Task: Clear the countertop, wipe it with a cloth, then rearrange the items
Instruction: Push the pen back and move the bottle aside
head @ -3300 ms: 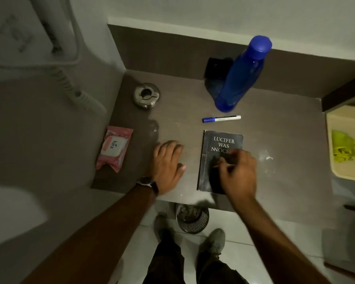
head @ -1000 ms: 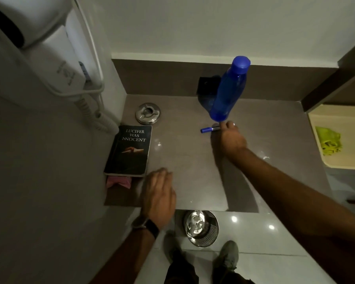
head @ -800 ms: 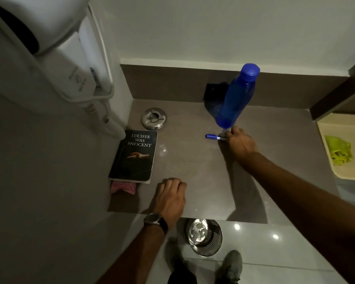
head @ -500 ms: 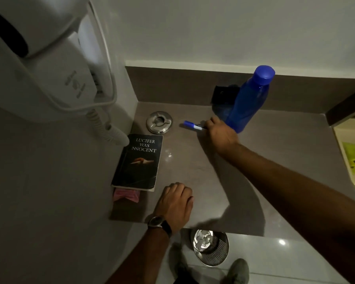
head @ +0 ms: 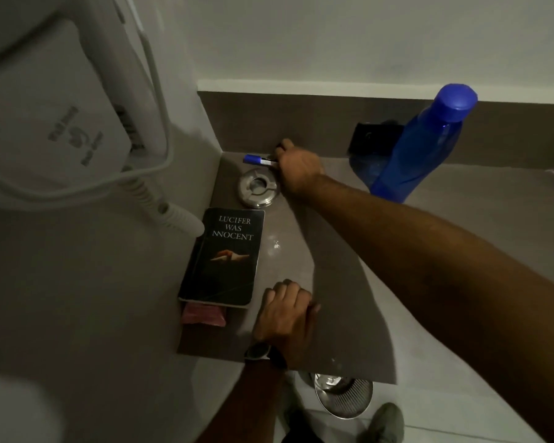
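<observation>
My right hand [head: 296, 169] reaches to the back left corner of the grey countertop [head: 461, 238] and grips a blue-capped marker [head: 258, 160] just behind the round metal ashtray [head: 258, 187]. My left hand [head: 285, 318], fingers curled and holding nothing, rests near the counter's front edge. A black book [head: 224, 257] lies against the left wall on top of a pink wipes pack [head: 203, 315]. A tall blue bottle [head: 419, 148] stands at the back right.
A white wall-mounted hair dryer [head: 64, 116] with a coiled cord overhangs the left side. A dark object [head: 371, 139] leans on the backsplash behind the bottle. A metal bin [head: 343, 394] stands on the floor below the counter's front edge, by my feet.
The book went from the counter's middle to the left wall, on top of the wipes pack. My right hand took the marker and carried it left to the back corner.
</observation>
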